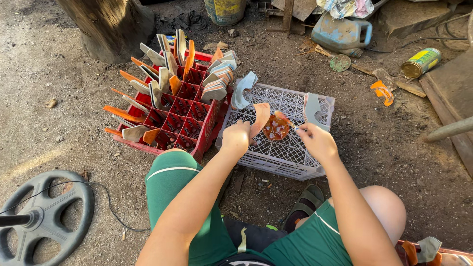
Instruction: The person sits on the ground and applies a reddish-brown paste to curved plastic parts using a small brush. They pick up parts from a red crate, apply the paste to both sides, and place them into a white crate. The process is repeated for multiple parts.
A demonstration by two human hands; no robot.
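My left hand [236, 138] grips a curved, tan-orange shoe-sole-like piece [259, 118] over an upturned white plastic crate [315, 165]. My right hand [318, 143] holds a thin brush or stick [288, 121] whose tip reaches a small round tin of orange glue-like paste [276, 129] resting on the crate. Two grey curved pieces [243, 91] [313, 111] lean at the crate's far corners. To the left stands a red bottle crate [207, 133] with several orange and grey pieces [162, 83] standing upright in its cells.
The ground is bare dirt. A dark spoked wheel [44, 216] with a cord lies at lower left. A blue jerrycan [342, 32], a round lid [340, 62], a green-yellow can [420, 62], a bucket [225, 10] and wood planks [451, 93] lie behind. My sandal [305, 204] is below the crate.
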